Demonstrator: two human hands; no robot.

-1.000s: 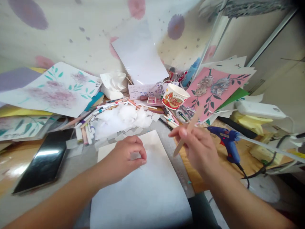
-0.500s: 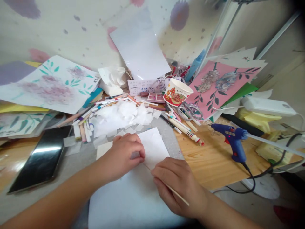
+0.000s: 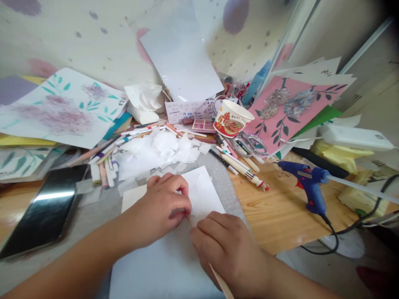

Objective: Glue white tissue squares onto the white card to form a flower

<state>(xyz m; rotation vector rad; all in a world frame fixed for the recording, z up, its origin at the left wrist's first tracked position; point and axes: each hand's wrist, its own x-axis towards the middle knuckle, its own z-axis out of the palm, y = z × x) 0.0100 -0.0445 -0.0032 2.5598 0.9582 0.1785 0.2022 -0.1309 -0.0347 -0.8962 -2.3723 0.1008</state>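
Note:
My right hand (image 3: 229,245) is closed around a thin, pale wooden stick (image 3: 220,281), whose rear end sticks out below the palm toward me. The stick's front end reaches my left hand (image 3: 168,201), where thumb and fingertips are pinched together at its tip. Anything small between those fingertips is too hidden to make out. Under both hands lies white paper (image 3: 202,187), with a larger pale sheet (image 3: 156,261) nearer to me. Just beyond my left hand is a heap of small white paper pieces (image 3: 162,145).
A blue glue gun (image 3: 307,178) with a cord rests at the right. Scissors (image 3: 249,145), a paper cup (image 3: 232,118) and several pens stand behind. A black phone (image 3: 43,207) lies at the left. Flower pictures (image 3: 62,108) lean on both sides.
My right hand has moved slightly left, closer to my left fingertips. The stick's rear end now points more steeply down toward me. The view has shifted a little.

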